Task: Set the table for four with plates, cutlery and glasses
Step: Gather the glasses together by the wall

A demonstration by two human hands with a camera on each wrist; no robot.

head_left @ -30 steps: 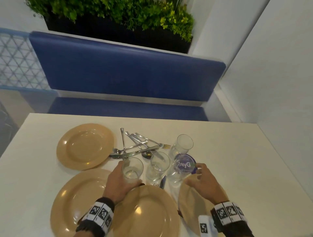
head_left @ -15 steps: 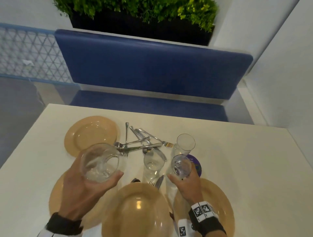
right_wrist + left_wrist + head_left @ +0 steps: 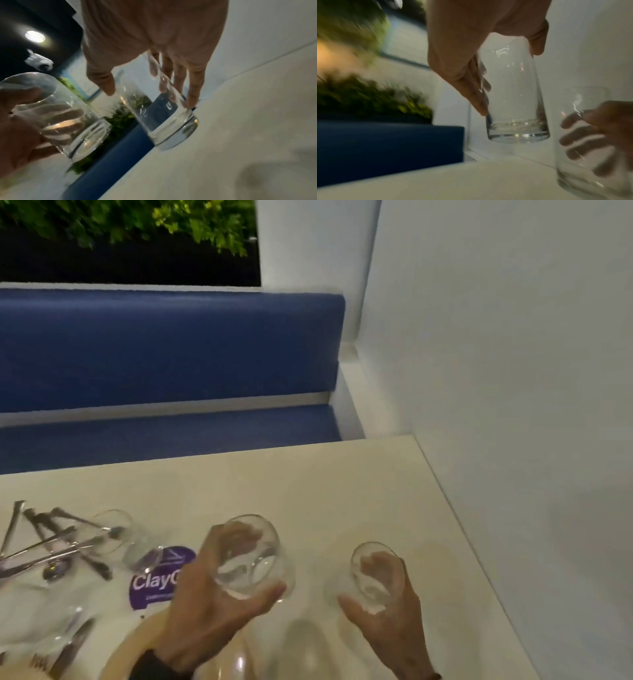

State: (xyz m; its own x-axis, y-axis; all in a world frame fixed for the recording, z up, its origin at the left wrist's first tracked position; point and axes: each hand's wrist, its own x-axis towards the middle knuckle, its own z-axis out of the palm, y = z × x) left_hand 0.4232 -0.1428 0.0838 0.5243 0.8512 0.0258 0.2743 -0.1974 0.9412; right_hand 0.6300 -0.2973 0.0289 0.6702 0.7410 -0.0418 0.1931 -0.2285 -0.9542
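Over white table, each grip holds a clear, seemingly empty glass.

Black wristband on left wrist

blue bench | green plants | purple round sticker | white wall

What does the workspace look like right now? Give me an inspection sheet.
Surface: pale table, bare on the right.
Job's things: one glass in the left hand, another glass in the right hand; a third glass and cutlery at left; plate at the near edge.
Clutter: purple coaster.
Grippers: fingers of both hands curl round their glasses.
Cables: nothing seen.
Surroundings: blue bench, plants, white wall.
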